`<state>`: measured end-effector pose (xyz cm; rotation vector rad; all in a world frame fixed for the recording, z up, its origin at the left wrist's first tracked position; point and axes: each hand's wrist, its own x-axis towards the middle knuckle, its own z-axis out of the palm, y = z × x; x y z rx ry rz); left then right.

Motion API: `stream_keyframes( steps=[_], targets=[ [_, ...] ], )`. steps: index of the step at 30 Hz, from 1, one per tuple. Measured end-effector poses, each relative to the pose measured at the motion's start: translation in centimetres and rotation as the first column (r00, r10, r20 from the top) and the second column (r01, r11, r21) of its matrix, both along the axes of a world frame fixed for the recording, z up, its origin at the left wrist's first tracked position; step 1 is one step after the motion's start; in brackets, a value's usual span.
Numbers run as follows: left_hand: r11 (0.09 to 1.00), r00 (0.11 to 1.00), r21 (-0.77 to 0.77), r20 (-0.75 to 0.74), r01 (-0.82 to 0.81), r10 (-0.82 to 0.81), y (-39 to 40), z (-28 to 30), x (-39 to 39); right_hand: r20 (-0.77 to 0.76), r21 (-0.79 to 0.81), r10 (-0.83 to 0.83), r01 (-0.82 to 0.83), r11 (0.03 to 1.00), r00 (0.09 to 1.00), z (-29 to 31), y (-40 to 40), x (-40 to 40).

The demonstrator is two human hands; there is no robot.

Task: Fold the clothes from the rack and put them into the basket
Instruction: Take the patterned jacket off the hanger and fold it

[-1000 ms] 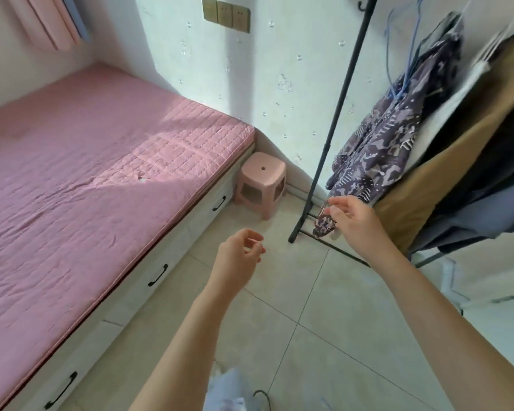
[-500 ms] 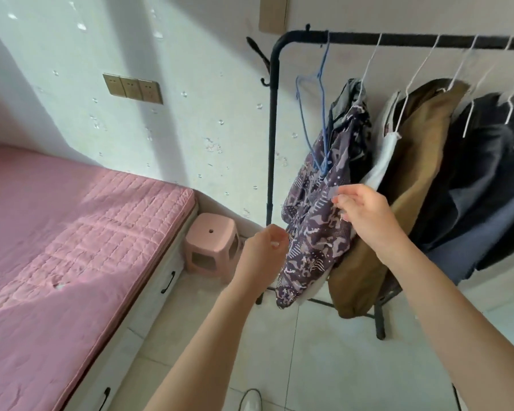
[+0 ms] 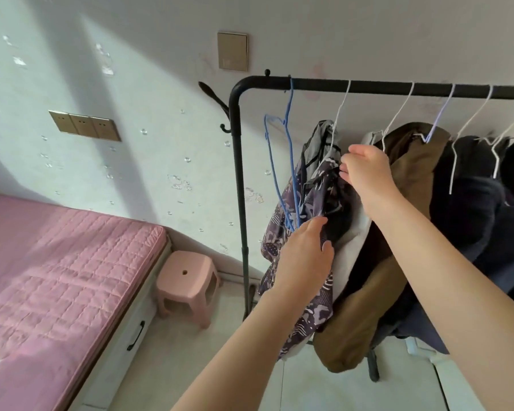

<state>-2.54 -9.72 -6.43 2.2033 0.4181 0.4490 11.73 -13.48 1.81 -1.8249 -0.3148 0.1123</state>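
**Both hands on the patterned shirt at the rack**

A pink bed (image 3: 57, 262) filled the lower left of the frame. The black rack (image 3: 241, 173) stood right of centre, its rail running to the right edge. The purple patterned shirt (image 3: 312, 197) hung near the rack's left end, beside a brown coat (image 3: 404, 203). The left hand (image 3: 304, 256), fingers loosely curled, touched the shirt's middle; the right hand (image 3: 365, 170) pinched its upper edge.
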Motion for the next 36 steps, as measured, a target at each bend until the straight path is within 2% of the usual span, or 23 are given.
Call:
stream_keyframes(
  steps=[2, 6, 10, 16, 20, 22, 24, 26, 28, 31, 33, 36],
  targets=[
    [0.999, 0.999, 0.039, 0.02, -0.032, 0.031, -0.3, 0.1, 1.8, -0.026, 0.045, 0.0, 0.002, 0.999, 1.0, 0.6, 1.0, 2.2],
    [0.997, 0.997, 0.001, -0.03, -0.074, 0.074, -0.6, 0.1, 4.1, -0.166, 0.133, 0.096, -0.074, 0.988, 0.981, 1.4, 3.1, 5.5],
    [0.991, 0.991, -0.022, -0.033, -0.13, 0.129, -0.6, -0.4, 5.9, -0.311, 0.197, 0.103, -0.042, 0.979, 0.945, 2.3, 4.2, 7.2],
    [0.99, 0.99, -0.02, -0.024, -0.137, 0.136, -0.9, -0.8, 6.5, -0.436, 0.29, 0.17, -0.041, 0.956, 0.884, 2.5, 4.3, 9.3],
    [0.991, 0.991, 0.001, -0.009, -0.13, 0.13, -0.8, -0.7, 6.5, -0.422, 0.275, 0.213, -0.099, 0.956, 0.881, 3.6, 3.8, 9.4],
    [0.993, 0.993, 0.044, 0.058, -0.11, 0.108, -0.7, -0.2, 6.4, -0.397, 0.312, 0.222, -0.096, 0.945, 0.891, 4.5, 3.3, 9.6],
    [0.998, 0.99, 0.015, 0.129, -0.063, 0.061, -0.9, 0.6, 6.3, -0.38, 0.352, 0.22, -0.08, 0.933, 0.898, 5.5, 2.7, 9.6],
    [0.985, 0.984, -0.173, 0.175, -0.005, 0.036, -1.0, 0.9, 6.3, -0.372, 0.354, 0.215, -0.076, 0.932, 0.903, 6.2, 2.1, 9.2],
    [0.931, 0.981, -0.364, 0.174, -0.02, 0.089, -0.9, 0.9, 6.8, -0.36, 0.325, 0.205, -0.084, 0.942, 0.91, 6.6, 1.1, 8.7],
    [0.847, 0.981, -0.529, 0.128, -0.058, 0.147, -0.9, 0.6, 8.2, -0.336, 0.25, 0.196, -0.113, 0.962, 0.921, 6.7, -1.2, 7.4],
    [0.863, 0.988, -0.501, 0.089, -0.064, 0.125, -0.9, 1.0, 9.2, -0.312, 0.192, 0.182, -0.125, 0.973, 0.932, 6.8, -2.9, 6.2],
    [0.957, 0.998, -0.282, 0.008, -0.063, 0.068, -0.7, 2.2, 11.0, -0.261, 0.101, 0.155, -0.133, 0.986, 0.953, 7.1, -5.4, 3.9]
  ],
)
